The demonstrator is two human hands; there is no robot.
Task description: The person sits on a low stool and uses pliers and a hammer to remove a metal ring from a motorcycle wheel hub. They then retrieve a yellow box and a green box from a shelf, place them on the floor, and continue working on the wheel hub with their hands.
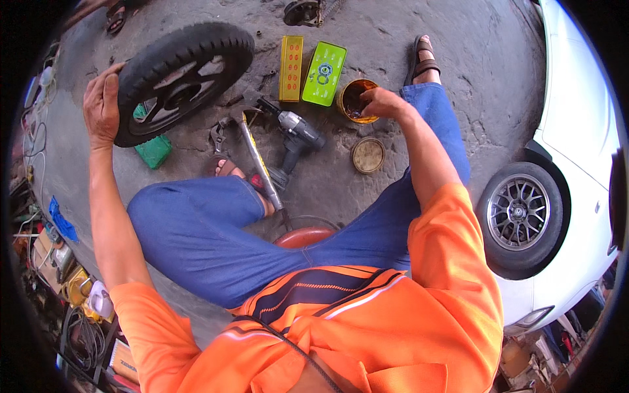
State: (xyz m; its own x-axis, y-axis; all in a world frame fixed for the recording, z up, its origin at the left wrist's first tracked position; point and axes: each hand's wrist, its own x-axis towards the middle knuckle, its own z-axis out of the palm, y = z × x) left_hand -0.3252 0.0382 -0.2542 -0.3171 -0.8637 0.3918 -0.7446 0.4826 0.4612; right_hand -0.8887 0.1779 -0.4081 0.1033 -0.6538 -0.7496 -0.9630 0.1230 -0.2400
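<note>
My left hand [102, 110] grips the tread of a motorcycle wheel [184, 83] with a black spoked rim, which leans upright at the upper left. With its fingertips inside the rim of an open round can [357, 100], my right hand [384, 102] reaches over dark contents; whether it holds anything is hidden. The can's round lid [368, 155] lies just below it. Left of the can are a green box [324, 73] and a yellow box [291, 69]. A cordless impact wrench [297, 132], a hammer [256, 156] and an adjustable wrench [216, 136] lie between my legs.
A green container [153, 151] sits below the wheel. A white car [580, 123] with its front wheel [519, 212] stands at right. Cables [86, 339] and clutter line the left edge. A mechanical part [300, 12] lies at the top, and a red round seat [303, 237] is under me.
</note>
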